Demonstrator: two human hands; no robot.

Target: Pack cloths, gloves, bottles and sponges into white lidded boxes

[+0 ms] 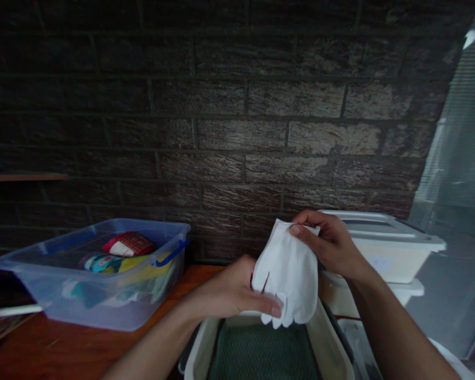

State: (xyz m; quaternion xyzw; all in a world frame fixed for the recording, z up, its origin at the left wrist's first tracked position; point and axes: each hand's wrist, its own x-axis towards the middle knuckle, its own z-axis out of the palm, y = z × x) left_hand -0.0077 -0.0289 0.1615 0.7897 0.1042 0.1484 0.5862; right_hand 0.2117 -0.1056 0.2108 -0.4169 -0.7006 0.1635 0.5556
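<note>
A white glove [291, 269] hangs between my hands, its short rounded finger ends pointing down. My left hand [245, 293] is closed on its lower left side, thumb across the front near the finger ends. At the upper right edge, my right hand [320, 237] pinches the glove by its top, thumb in front. Just below is an open cream bin [334, 343] with a dark green mesh-like piece [261, 351] inside. The glove hangs over the bin's far end.
A clear plastic tub [98, 309] with blue handles stands left on the wooden surface [59, 348], holding a red-and-white packet [129, 244] and other packages. Lidded white boxes [383, 258] are stacked at right. Behind is a dark brick wall [237, 132]; a shelf edge [24, 177] juts in left.
</note>
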